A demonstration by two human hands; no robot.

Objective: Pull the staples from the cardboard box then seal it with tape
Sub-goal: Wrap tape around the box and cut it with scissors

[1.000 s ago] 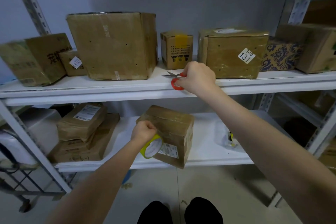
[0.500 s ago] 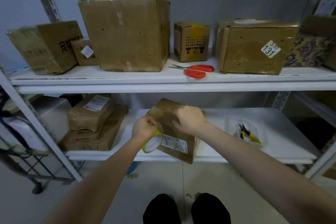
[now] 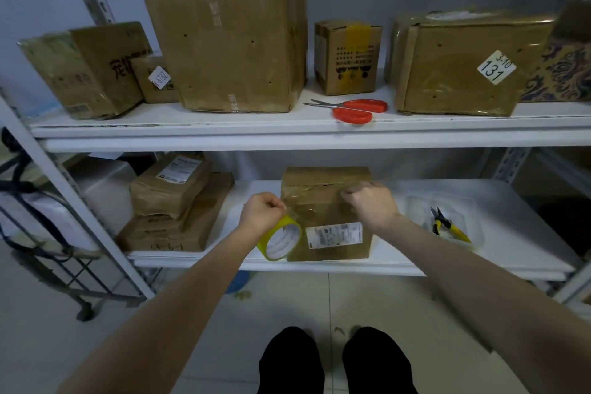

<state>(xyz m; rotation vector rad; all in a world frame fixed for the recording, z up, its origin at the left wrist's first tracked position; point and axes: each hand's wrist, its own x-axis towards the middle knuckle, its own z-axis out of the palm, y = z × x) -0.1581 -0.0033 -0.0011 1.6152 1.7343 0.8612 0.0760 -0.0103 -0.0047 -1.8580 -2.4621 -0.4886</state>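
Left hand (image 3: 260, 214): grip closed, fingers curled tight, knuckles toward camera, clamped on the top of the tape roll (image 3: 281, 238). Forearm comes up from lower left, wrist straight. The roll hangs just under the fist, yellow rim, white core facing the camera, tilted. It touches the left front edge of the box (image 3: 323, 179). A strip of clear tape seems to run from the fist onto the box face; the exact end is too small to tell.

Right hand (image 3: 371, 205): grip closed on the box, back of hand up, fingers bent over the top front edge near its right corner, fingertips on the taped seam. Forearm comes in from lower right.

The box sits between the two hands, upright on the lower shelf (image 3: 399, 253), near its front edge. Flaps down, glossy tape across the upper front. A white shipping label (image 3: 334, 234) is on the front face, below the right hand and just beside the roll.

Right of the box, apart from it: a clear tray (image 3: 473, 217) with yellow-handled pliers (image 3: 447, 227) in it. Left of the box: stacked brown parcels (image 3: 172, 201).

Upper shelf (image 3: 192, 125): red-handled scissors (image 3: 355, 109) lie flat near the front edge, blades pointing left, well above both hands. Behind them a small carton (image 3: 347, 57) with a yellow strip; a big carton (image 3: 227, 41) to its left; a wrapped carton (image 3: 463, 64) with a "131" sticker to its right.

The person's dark shoes (image 3: 291, 358) show on the tiled floor below.
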